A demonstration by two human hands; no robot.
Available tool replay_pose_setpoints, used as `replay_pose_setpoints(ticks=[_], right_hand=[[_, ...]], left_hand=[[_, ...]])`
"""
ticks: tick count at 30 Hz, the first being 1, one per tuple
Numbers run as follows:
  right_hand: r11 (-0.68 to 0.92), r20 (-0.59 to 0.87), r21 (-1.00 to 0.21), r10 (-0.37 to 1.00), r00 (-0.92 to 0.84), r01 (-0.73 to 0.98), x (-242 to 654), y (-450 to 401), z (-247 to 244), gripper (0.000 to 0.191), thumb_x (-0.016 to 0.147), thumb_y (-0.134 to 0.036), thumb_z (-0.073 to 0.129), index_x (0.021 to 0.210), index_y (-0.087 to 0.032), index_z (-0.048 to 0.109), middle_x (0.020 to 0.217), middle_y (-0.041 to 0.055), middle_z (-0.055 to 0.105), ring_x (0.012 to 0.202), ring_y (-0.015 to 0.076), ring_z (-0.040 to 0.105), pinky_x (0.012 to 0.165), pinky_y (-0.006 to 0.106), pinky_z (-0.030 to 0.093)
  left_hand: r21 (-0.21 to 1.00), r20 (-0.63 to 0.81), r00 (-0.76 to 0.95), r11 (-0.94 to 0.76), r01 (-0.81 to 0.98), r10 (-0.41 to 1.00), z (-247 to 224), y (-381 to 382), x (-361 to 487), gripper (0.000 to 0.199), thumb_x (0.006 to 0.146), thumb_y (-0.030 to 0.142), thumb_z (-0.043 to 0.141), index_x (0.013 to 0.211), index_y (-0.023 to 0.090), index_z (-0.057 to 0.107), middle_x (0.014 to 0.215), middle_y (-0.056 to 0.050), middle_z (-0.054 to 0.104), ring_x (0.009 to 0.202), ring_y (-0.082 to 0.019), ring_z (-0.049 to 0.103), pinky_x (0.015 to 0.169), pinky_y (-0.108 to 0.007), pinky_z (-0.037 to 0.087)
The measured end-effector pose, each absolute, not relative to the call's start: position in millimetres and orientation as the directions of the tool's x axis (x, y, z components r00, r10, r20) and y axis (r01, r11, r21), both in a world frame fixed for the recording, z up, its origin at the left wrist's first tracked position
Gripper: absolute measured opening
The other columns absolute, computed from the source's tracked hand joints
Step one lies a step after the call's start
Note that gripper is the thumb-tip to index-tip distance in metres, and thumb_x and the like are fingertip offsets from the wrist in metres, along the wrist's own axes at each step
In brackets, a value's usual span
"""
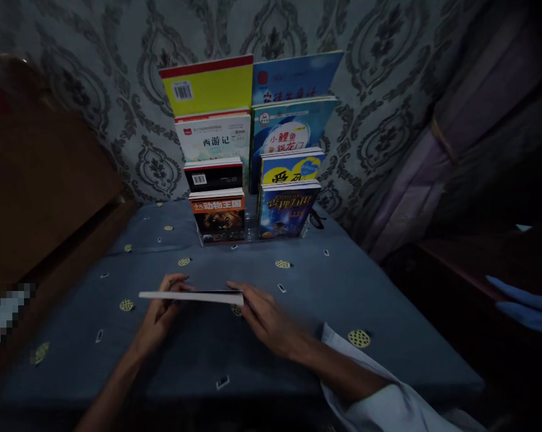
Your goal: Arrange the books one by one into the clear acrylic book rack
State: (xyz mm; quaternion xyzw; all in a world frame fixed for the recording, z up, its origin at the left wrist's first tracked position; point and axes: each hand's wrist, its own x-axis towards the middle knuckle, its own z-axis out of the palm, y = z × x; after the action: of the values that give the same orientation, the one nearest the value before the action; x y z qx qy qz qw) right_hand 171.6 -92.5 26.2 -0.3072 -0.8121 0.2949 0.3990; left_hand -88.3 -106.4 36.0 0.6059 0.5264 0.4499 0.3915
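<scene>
A thin book (192,296) is held above the near half of the table, seen almost edge-on with its pale page edges toward me. My left hand (162,306) grips its left part, thumb and fingers on either side. At the book's right end my right hand (264,315) is closed on it, fingers on the far side. The cover is hidden from view. Beyond my hands stands a clear tiered book rack (251,231). Its front row holds an orange-and-black animal book (219,216) on the left and a dark blue book (289,210) on the right.
Behind them rise a black book (214,177), a white book (216,137), a yellow book (212,87) and several blue ones. A patterned blue cloth (162,360) covers the table. A brown wooden piece (50,198) borders the left, a tied curtain (419,156) the right.
</scene>
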Motion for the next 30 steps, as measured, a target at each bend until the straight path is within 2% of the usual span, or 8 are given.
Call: replay_pose_setpoints(ticks=[4,7,9,11,14,17,23,30], right_hand=[[0.572,0.418,-0.769,0.788,-0.452,0.285,168.2,-90.0,23.9,0.023,0.103,-0.031,0.038,0.113,-0.025,0.058,0.092,0.0041,0.067,0.078,0.0182,0.062,0.076,0.032,0.052],[0.563,0.425,-0.766,0.806,-0.412,0.311,167.1,-78.6,29.6,0.022,0.102,-0.034,0.038,0.108,-0.026,0.058,0.092,0.0049,0.067,0.080,0.0204,0.061,0.077,0.034,0.051],[0.586,0.465,-0.739,0.801,-0.378,0.333,168.0,-64.4,36.8,0.023,0.102,-0.036,0.038,0.109,-0.026,0.057,0.092,0.0058,0.067,0.083,0.0221,0.062,0.078,0.035,0.051],[0.624,0.536,-0.692,0.781,-0.322,0.363,169.4,-45.3,47.1,0.024,0.102,-0.038,0.038,0.106,-0.026,0.057,0.087,0.0051,0.066,0.079,0.0220,0.061,0.076,0.036,0.051],[0.677,0.656,-0.611,0.723,-0.216,0.410,170.3,-13.0,65.7,0.026,0.102,-0.043,0.038,0.099,-0.025,0.056,0.084,0.0042,0.064,0.076,0.0220,0.060,0.073,0.036,0.050],[0.719,0.750,-0.534,0.646,-0.144,0.445,169.6,15.0,79.5,0.028,0.102,-0.045,0.037,0.103,-0.024,0.056,0.092,0.0071,0.066,0.087,0.0249,0.062,0.080,0.039,0.050],[0.707,0.746,-0.538,0.653,-0.132,0.459,170.5,48.7,73.1,0.032,0.102,-0.046,0.035,0.111,-0.023,0.054,0.092,0.0071,0.065,0.081,0.0239,0.063,0.078,0.039,0.051],[0.692,0.706,-0.569,0.688,-0.168,0.445,170.5,61.2,57.2,0.031,0.102,-0.046,0.033,0.113,-0.025,0.053,0.091,0.0059,0.064,0.080,0.0224,0.062,0.078,0.039,0.050]], left_hand=[[0.980,0.134,-0.044,-0.126,0.155,0.990,33.1,-97.2,-83.3,0.048,0.073,0.033,0.070,0.118,0.022,0.060,0.106,-0.005,0.068,0.104,-0.025,0.062,0.094,-0.032,0.048],[0.991,0.118,-0.107,-0.110,0.073,0.987,33.8,-79.4,-79.7,0.036,0.064,0.026,0.071,0.099,0.019,0.064,0.103,-0.006,0.069,0.108,-0.027,0.062,0.100,-0.034,0.046],[0.987,0.138,-0.100,-0.129,0.096,0.985,37.6,-62.3,-77.7,0.032,0.064,0.024,0.067,0.096,0.018,0.064,0.098,-0.006,0.070,0.102,-0.026,0.063,0.099,-0.037,0.047],[0.946,0.276,-0.048,-0.263,0.191,0.960,46.7,-41.8,-75.6,0.034,0.068,0.023,0.064,0.101,0.018,0.062,0.104,-0.006,0.068,0.106,-0.025,0.061,0.101,-0.037,0.045],[0.781,0.524,0.008,-0.484,0.395,0.852,68.9,-8.7,-69.7,0.034,0.076,0.023,0.061,0.110,0.018,0.059,0.115,-0.007,0.066,0.112,-0.024,0.058,0.104,-0.037,0.043],[0.637,0.657,0.042,-0.584,0.503,0.752,89.1,20.0,-59.9,0.036,0.083,0.019,0.052,0.119,0.016,0.053,0.119,-0.009,0.064,0.109,-0.023,0.059,0.099,-0.036,0.045],[0.607,0.629,0.024,-0.510,0.609,0.777,86.6,51.0,-49.5,0.046,0.082,0.012,0.047,0.128,0.014,0.042,0.094,-0.005,0.064,0.089,-0.022,0.062,0.089,-0.038,0.048],[0.646,0.560,0.028,-0.458,0.611,0.828,70.7,60.3,-53.2,0.049,0.081,0.015,0.047,0.129,0.017,0.041,0.092,-0.005,0.062,0.090,-0.025,0.061,0.093,-0.041,0.046]])
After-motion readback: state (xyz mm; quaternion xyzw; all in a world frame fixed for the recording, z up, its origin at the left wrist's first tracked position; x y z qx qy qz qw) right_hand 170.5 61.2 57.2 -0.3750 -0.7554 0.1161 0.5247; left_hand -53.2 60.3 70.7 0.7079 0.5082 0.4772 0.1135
